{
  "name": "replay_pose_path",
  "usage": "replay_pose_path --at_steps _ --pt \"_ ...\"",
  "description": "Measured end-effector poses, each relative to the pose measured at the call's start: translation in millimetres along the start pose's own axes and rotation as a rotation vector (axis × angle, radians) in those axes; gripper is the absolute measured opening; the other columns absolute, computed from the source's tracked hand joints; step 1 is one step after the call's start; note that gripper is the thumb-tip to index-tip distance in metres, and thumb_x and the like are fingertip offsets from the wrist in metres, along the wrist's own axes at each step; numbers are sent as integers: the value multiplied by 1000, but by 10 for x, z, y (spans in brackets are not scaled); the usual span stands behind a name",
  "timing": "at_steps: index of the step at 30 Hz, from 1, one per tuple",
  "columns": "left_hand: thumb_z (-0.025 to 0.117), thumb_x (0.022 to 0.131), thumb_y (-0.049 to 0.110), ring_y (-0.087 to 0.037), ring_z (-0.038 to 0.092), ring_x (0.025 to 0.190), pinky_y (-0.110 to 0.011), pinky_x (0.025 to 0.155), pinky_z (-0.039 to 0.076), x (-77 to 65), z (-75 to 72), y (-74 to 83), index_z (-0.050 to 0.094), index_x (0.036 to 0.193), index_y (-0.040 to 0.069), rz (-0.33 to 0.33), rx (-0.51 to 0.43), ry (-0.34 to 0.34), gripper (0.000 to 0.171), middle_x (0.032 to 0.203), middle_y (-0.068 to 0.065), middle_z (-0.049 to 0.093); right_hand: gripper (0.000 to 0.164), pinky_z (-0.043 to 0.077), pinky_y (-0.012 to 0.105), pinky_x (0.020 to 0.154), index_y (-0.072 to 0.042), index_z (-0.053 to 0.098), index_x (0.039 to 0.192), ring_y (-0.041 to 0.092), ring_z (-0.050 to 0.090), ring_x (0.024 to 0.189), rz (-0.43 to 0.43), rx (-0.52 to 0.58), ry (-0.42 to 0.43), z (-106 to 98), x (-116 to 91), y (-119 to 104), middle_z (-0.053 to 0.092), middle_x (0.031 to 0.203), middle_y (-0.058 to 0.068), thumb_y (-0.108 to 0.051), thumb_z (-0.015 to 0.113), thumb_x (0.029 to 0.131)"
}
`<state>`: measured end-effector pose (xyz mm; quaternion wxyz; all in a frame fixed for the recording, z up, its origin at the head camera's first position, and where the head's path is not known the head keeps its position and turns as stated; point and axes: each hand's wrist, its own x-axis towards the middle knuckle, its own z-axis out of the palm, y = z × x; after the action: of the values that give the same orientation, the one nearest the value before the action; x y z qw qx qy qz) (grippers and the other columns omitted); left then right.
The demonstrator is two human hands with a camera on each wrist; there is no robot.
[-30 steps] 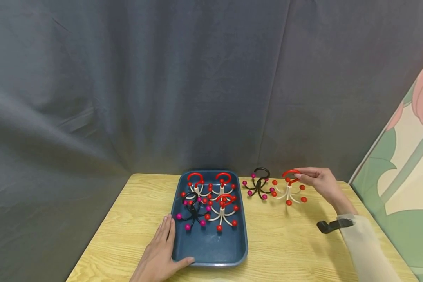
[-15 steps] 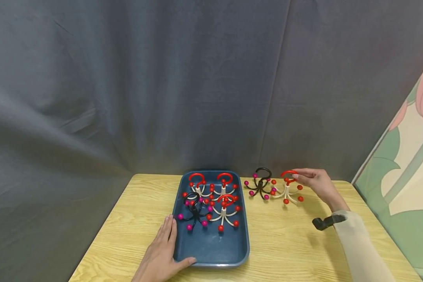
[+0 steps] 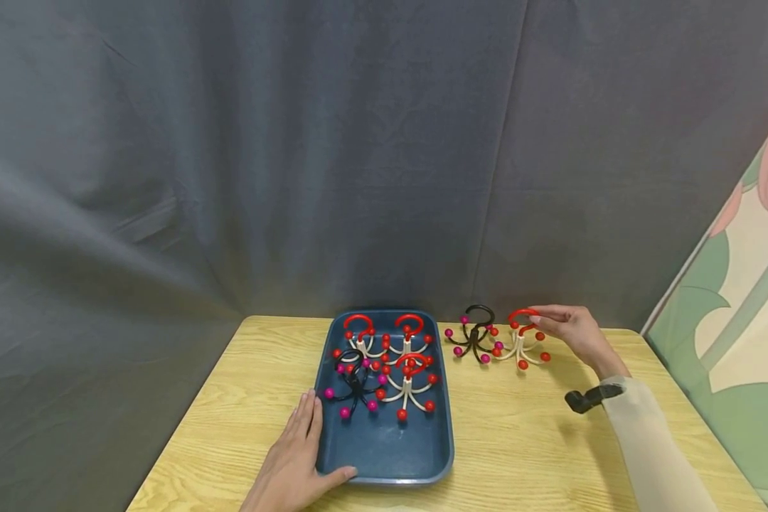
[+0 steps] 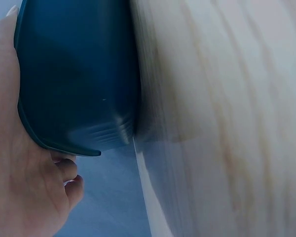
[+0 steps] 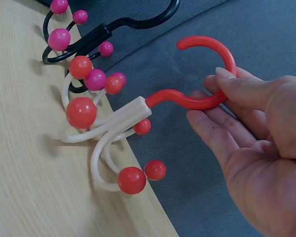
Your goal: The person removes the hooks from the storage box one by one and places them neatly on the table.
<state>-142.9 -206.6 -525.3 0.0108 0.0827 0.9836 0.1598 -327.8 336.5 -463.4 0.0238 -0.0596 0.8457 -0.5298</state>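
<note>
In the head view, my right hand (image 3: pixel 576 333) pinches the red curved top of a white-and-red multi-arm hanging hook (image 3: pixel 519 344). Its white arms end in red balls and stand at the table surface, as the right wrist view shows. Just left of it stands a black hanging hook (image 3: pixel 474 338) with pink balls, their arms close together. My left hand (image 3: pixel 294 455) rests with straight fingers along the left rim of a blue tray (image 3: pixel 384 462), its thumb over the front rim. Inside the tray are three white-and-red hooks (image 3: pixel 407 387) and one black hook (image 3: pixel 356 384).
The wooden table (image 3: pixel 518 441) ends at a grey curtain (image 3: pixel 371 156) behind the tray and hooks. A flower-patterned panel (image 3: pixel 749 299) borders the right side. A black strap (image 3: pixel 592 398) circles my right wrist.
My right hand has shifted slightly left with the white-and-red hook and lowered it next to the black one. The left hand stays on the tray; the view has turned a little.
</note>
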Motion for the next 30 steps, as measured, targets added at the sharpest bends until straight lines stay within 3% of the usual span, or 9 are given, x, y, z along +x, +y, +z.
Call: replay_pose_path --at_steps 10,16,21,27,30 --pt "56 76 95 -34 11 167 -55 134 24 -2 -14 7 18 168 4 -15 -14 -17 135 179 -15 9 59 62 18 89 10 55 146 1 75 103 -8 149 23 23 12 76 76 101 -26 -27 70 103" --pt "57 76 94 -34 11 167 -55 134 24 -1 -13 7 19 168 3 -7 -14 -10 134 178 -16 9 58 62 18 89 9 55 146 -3 73 102 -5 116 23 17 -1 81 76 102 -26 -27 69 103" --pt "56 76 95 -34 11 167 -55 134 24 1 -16 7 19 168 3 -17 -15 -18 135 178 -16 10 56 62 20 90 8 57 145 -1 74 103 -9 89 26 19 -15 78 79 112 -15 -26 69 103" --pt "56 76 95 -34 11 167 -56 133 24 2 -4 0 19 168 4 -16 -15 -14 135 179 -15 9 57 62 17 88 9 57 144 0 74 104 -25 89 17 13 -21 81 79 112 -15 -27 70 103" --pt "55 76 96 -34 11 167 -55 133 25 8 2 -3 19 168 4 -14 -6 -9 135 179 -15 9 57 62 22 92 5 59 144 0 73 105 -30 26 15 -5 -29 66 80 117 -5 -31 69 103"
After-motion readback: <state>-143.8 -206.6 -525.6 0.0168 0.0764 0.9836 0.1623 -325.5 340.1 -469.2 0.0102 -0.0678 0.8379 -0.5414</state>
